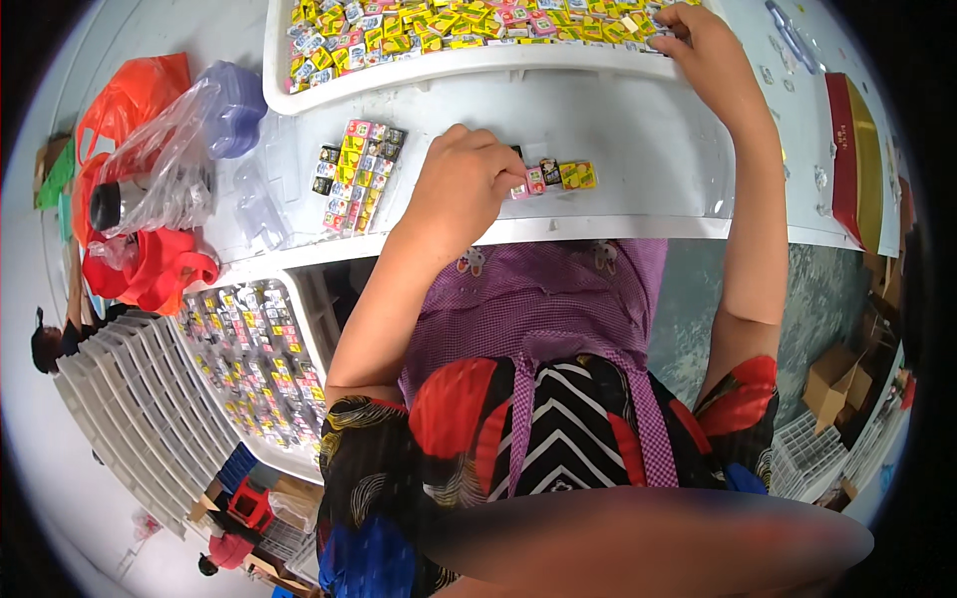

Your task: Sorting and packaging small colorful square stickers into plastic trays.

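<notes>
On the pale table, my left hand (464,184) has its fingers curled, the tips closed on a small pink box (519,189). This box stands in a short row with another pink box (535,180), a black box (549,171) and yellow boxes (577,175). My right hand (706,65) reaches over the right end of a white tray (399,73), thumb and forefinger apart. Many small yellow, pink and white boxes (429,28) fill the tray. Left of my left hand lies a block of several rows of such boxes (356,179), with black ones beside it.
Red plastic bags (140,95), a clear bag and a purple container (235,110) crowd the table's left. A red and gold box (852,164) sits at the right edge. Below left are a tray of packed boxes (254,349) and stacked white trays (140,399).
</notes>
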